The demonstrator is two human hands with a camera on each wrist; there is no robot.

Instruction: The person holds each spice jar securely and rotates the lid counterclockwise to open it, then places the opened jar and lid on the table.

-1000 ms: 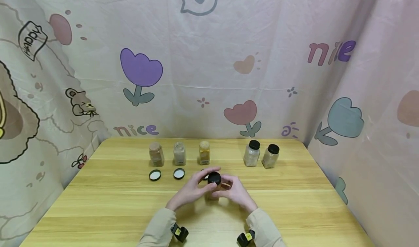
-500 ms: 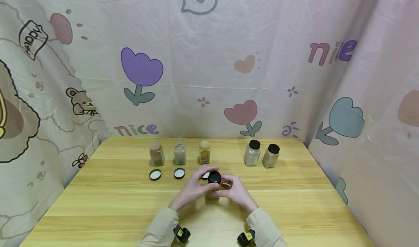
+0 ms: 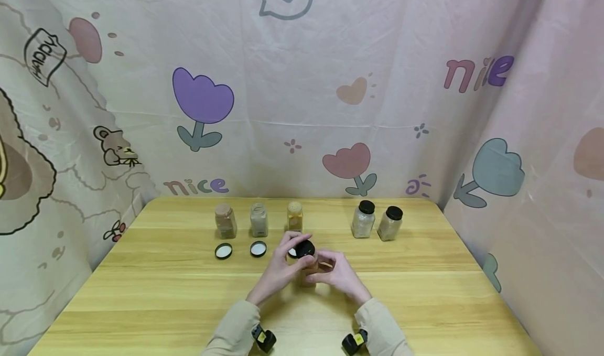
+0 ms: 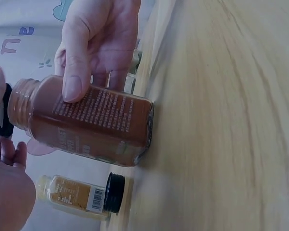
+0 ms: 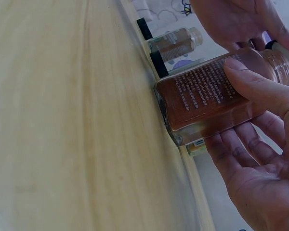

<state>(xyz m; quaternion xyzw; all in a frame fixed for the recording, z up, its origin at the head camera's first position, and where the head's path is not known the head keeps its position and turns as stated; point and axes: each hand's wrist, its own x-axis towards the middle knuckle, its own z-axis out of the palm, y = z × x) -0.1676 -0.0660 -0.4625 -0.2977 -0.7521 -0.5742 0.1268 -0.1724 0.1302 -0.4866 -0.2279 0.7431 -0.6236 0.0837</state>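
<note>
Between my hands stands a glass spice jar (image 4: 91, 120) of reddish-brown powder, with small white print on its side. My right hand (image 3: 337, 274) grips its body, thumb on the near face and fingers behind, as the right wrist view shows. My left hand (image 3: 278, 272) pinches the black screw lid (image 3: 305, 248) by its edge. The lid sits tilted at the mouth, and the threaded glass neck (image 4: 24, 103) shows bare below it. The jar's base (image 4: 147, 130) is right at the tabletop.
Three lidless jars line the back: brown (image 3: 225, 221), grey (image 3: 259, 220) and yellow (image 3: 294, 218). Upturned black lids (image 3: 223, 251) lie before them, one partly behind my left hand. Two black-capped jars (image 3: 363, 220) (image 3: 390, 224) stand at the back right. A printed curtain (image 3: 292, 83) hangs behind.
My left hand has lifted the lid up and slightly left, off the jar's neck, and tilted it. The right hand keeps its grip on the jar in the same place.
</note>
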